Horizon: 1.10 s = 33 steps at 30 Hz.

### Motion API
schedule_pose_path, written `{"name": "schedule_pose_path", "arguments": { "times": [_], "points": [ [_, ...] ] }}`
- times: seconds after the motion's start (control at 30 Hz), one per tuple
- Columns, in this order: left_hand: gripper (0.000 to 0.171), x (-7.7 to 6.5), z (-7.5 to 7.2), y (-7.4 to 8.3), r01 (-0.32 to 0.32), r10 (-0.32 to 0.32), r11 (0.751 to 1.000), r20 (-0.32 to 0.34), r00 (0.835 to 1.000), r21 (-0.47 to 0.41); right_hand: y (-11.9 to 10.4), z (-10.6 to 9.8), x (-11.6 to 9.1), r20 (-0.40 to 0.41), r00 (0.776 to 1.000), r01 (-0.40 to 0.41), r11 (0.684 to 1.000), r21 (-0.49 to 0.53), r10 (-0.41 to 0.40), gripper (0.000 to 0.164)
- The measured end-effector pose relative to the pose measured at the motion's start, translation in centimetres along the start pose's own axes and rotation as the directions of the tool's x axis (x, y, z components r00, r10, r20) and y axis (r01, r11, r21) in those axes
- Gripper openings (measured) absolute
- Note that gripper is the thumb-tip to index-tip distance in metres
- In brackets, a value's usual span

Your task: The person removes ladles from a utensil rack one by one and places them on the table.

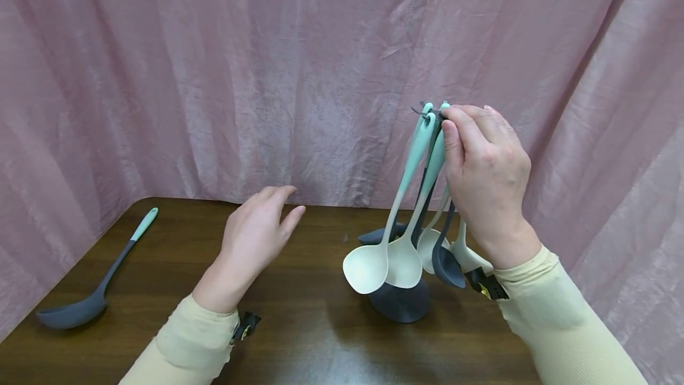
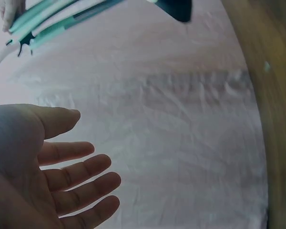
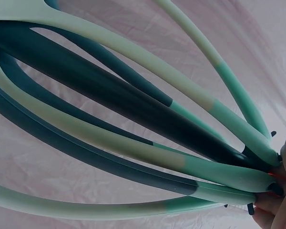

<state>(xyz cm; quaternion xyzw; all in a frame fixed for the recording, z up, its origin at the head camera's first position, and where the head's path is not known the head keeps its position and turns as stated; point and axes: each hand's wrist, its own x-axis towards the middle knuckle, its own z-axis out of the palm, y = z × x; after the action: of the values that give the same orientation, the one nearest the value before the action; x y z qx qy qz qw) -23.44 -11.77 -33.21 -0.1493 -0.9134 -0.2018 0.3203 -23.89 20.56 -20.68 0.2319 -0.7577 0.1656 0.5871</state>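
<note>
My right hand (image 1: 488, 162) grips the top of a dark utensil stand (image 1: 402, 306), its fingers curled round the hooks. From the hooks hang several utensils with mint handle ends: a cream ladle (image 1: 366, 269) at the front left, another cream spoon-like utensil (image 1: 404, 263) beside it, and a dark grey one (image 1: 447, 266) nearer my wrist. In the right wrist view the dark post (image 3: 119, 102) runs between their handles to my fingertips. Left of the stand, my left hand (image 1: 253, 236) is raised with fingers extended and apart, holding nothing.
A dark grey ladle (image 1: 75, 312) with a mint handle end lies on the brown wooden table (image 1: 299, 314) at the far left. Pink curtains (image 1: 256, 76) hang behind and along both sides of the table.
</note>
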Motion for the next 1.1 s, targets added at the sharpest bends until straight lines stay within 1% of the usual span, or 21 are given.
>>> {"name": "schedule_pose_path", "arguments": {
  "times": [0.13,0.37,0.63,0.87,1.0,1.1],
  "points": [
    [0.041,0.1,0.3,1.6,-0.026,0.026,0.999,-0.010,1.000,-0.036,0.0,-0.1,0.0,0.003,1.000,-0.004,1.000,-0.002,0.004,0.031],
    [0.041,0.2,0.8,4.0,-0.034,0.037,0.994,0.022,0.999,-0.101,-0.1,-0.1,0.0,0.002,1.000,-0.008,1.000,0.003,0.008,0.030],
    [0.039,0.3,1.2,5.6,-0.054,0.058,0.987,0.023,0.998,-0.151,-0.2,-0.1,0.1,0.000,1.000,-0.007,1.000,0.008,0.007,0.030],
    [0.041,0.5,1.4,7.2,-0.063,0.069,0.973,0.018,0.997,-0.221,-0.1,-0.1,0.2,0.005,1.000,-0.016,1.000,0.008,0.016,0.030],
    [0.038,0.5,1.7,8.1,-0.078,0.090,0.964,0.034,0.995,-0.256,0.0,-0.1,0.1,0.006,1.000,-0.022,1.000,0.004,0.022,0.029],
    [0.036,0.5,1.9,8.7,-0.095,0.108,0.959,0.034,0.994,-0.266,0.1,-0.2,0.1,0.005,1.000,-0.020,1.000,0.002,0.020,0.029]
  ]
}}
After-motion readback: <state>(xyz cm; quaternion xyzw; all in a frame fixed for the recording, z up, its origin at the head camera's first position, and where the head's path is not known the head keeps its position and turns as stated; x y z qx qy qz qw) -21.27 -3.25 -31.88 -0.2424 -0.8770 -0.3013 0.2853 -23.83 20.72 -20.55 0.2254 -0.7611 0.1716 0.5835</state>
